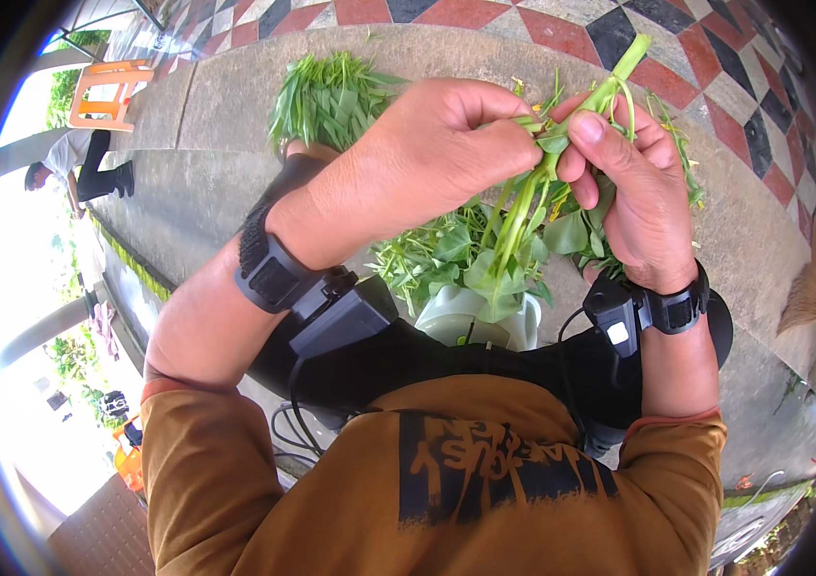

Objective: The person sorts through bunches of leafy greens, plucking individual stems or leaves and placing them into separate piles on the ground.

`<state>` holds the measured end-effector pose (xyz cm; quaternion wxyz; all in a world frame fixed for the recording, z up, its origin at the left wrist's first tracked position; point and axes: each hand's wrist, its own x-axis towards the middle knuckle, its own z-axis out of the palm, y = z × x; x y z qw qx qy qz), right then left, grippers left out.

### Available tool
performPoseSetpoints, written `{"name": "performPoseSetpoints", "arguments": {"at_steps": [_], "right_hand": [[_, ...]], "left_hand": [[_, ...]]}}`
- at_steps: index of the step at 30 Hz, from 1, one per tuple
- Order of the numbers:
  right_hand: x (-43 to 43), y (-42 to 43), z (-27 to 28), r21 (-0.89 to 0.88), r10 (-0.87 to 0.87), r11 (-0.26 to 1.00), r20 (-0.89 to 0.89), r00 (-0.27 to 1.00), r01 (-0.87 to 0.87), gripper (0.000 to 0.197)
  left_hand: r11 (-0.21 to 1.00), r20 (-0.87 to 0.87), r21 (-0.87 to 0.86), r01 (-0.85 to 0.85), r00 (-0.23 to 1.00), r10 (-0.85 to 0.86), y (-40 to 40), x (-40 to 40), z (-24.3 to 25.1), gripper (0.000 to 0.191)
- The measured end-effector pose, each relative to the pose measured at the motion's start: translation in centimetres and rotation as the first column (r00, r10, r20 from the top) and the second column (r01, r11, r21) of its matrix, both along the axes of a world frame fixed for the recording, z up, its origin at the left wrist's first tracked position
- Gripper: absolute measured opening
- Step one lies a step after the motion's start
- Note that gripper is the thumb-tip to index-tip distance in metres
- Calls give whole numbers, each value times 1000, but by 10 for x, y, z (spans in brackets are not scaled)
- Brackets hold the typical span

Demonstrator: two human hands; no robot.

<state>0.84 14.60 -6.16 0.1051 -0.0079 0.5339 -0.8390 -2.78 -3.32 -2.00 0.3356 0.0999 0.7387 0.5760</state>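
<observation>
My left hand (pixel 451 140) pinches a side stem of a leafy green, probably water spinach, between thumb and curled fingers. Gripped in my right hand (pixel 634 169) is the thick pale-green main stem (pixel 627 57), its end pointing up and away. Both hands are close together, almost touching at the stem. Thin stalks with broad leaves (pixel 512 237) hang below my fingers. A loose heap of leafy greens (pixel 418 248) shows under my hands. Between my knees stands a white plastic container (pixel 447 309), partly covered by leaves; whether the heap lies in it I cannot tell.
A bundle of long-leaved greens (pixel 336 101) lies on the concrete floor (pixel 228 86) beyond my left arm. More greens with yellowed leaves (pixel 681 144) lie past my right hand. A broom (pixel 807 284) is at far right. An orange plastic stool (pixel 105 93) and a person (pixel 80 162) are at far left.
</observation>
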Motion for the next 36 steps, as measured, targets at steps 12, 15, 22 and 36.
{"name": "performPoseSetpoints", "arguments": {"at_steps": [12,15,22,36], "right_hand": [[-5,-10,-11,-73,-133,988,14,991,134,23],[-7,-8,6,12,-244,969,-75,967,246,23],[-16,10,11,-7,-319,948,-88,944,319,21],[-13,3,6,218,-406,869,-200,892,444,20]], "left_hand": [[909,224,73,-410,895,386,8,-1,-20,16],[882,225,124,-455,879,421,-11,-26,-25,19],[939,213,273,-208,965,152,1,-8,-4,21],[973,288,204,-111,956,49,0,-4,5,26]]}}
